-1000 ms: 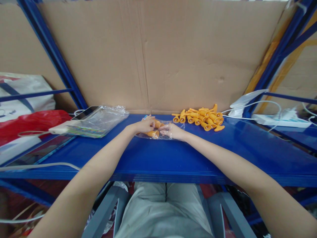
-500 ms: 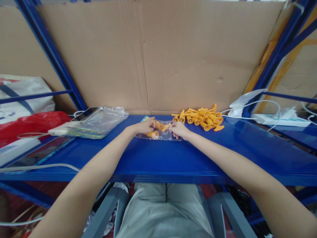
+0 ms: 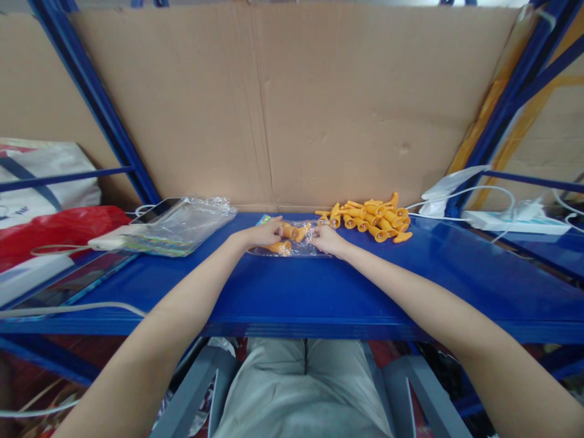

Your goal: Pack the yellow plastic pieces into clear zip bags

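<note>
A clear plastic bag (image 3: 298,250) lies on the blue shelf with a few orange horn-shaped plastic pieces (image 3: 279,247) in it. My left hand (image 3: 267,233) is closed on the bag's left end, where a colourful printed strip peeks out beside the fingers. At the other end, my right hand (image 3: 330,241) pinches the bag's edge with curled fingers; its fingertips are partly hidden. Just beyond that hand, a pile of similar orange pieces (image 3: 374,218) rests against the cardboard.
A stack of clear bags with printed strips (image 3: 182,228) lies to the left, near a red plastic bag (image 3: 68,228) and a white cable (image 3: 77,307). A tall cardboard sheet (image 3: 319,109) closes the back. On the right is a white power strip (image 3: 520,221).
My right hand has moved slightly left, its fingers curling in more. The film at the bag's right end looks more bunched. My left hand stays almost in place.
</note>
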`<state>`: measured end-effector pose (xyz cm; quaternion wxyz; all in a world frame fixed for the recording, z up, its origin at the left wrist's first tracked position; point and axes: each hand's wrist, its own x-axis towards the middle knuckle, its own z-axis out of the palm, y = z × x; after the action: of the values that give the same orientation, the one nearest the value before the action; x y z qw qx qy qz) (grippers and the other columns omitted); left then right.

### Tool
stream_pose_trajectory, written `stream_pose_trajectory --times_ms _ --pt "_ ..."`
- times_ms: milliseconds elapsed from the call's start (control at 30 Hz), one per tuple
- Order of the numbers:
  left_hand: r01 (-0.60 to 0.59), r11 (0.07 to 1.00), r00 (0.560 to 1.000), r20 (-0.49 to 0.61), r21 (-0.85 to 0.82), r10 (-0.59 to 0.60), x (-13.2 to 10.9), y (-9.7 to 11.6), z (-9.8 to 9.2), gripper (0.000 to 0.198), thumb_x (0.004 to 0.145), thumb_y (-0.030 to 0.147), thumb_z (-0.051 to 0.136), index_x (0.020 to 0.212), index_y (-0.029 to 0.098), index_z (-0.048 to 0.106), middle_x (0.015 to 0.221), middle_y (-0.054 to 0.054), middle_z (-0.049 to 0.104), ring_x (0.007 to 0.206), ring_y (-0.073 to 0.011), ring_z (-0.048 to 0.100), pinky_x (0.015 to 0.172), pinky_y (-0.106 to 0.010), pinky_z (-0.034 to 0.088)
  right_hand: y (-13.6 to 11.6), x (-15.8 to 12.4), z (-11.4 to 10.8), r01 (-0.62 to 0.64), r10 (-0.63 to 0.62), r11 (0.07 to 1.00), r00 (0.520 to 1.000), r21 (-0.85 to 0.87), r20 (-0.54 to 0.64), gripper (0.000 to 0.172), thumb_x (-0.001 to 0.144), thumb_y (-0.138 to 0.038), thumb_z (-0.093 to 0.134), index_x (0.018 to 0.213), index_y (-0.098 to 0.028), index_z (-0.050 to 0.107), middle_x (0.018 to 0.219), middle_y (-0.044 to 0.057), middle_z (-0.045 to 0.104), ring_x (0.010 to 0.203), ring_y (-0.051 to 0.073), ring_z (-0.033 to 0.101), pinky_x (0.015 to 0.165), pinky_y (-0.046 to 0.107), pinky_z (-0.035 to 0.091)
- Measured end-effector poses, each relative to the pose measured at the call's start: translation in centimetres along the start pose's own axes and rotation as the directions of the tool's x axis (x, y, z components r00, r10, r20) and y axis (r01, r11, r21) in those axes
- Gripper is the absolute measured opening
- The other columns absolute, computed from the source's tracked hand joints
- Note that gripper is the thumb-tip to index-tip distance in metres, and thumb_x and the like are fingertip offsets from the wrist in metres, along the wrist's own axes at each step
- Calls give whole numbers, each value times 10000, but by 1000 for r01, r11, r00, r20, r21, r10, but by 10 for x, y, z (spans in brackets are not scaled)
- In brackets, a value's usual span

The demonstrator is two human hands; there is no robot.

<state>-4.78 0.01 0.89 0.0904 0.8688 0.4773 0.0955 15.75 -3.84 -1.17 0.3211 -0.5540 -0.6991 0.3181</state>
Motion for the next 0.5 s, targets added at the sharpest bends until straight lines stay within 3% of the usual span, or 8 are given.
stream_pose_trajectory --times_ms 300,400,500 --pt "17 1000 1000 16 17 -17 0 0 -2 95 720 147 457 680 217 507 982 -46 666 1311 -249 440 1088 -397 356 3 5 -7 41 -41 999 999 -13 13 172 818 -123 544 891 -140 699 423 -65 488 320 76 399 389 193 341" --pt "38 999 999 15 5 -38 0 1 -1 86 719 166 458 669 216 508 943 -45 662 1267 -257 480 1105 -411 331 7 10 -19 112 -116 993 987 -38 -109 183 820 -122 523 801 -149 702 521 -21 581 425 92 515 523 244 487" --pt "85 996 996 -3 26 -85 2 -3 -1 64 711 194 482 661 219 512 898 -54 658 1251 -274 489 1111 -409 320 16 19 -37 213 -254 964 915 -160 -312 196 810 -107 519 778 -154 706 779 46 708 719 158 655 794 352 540"
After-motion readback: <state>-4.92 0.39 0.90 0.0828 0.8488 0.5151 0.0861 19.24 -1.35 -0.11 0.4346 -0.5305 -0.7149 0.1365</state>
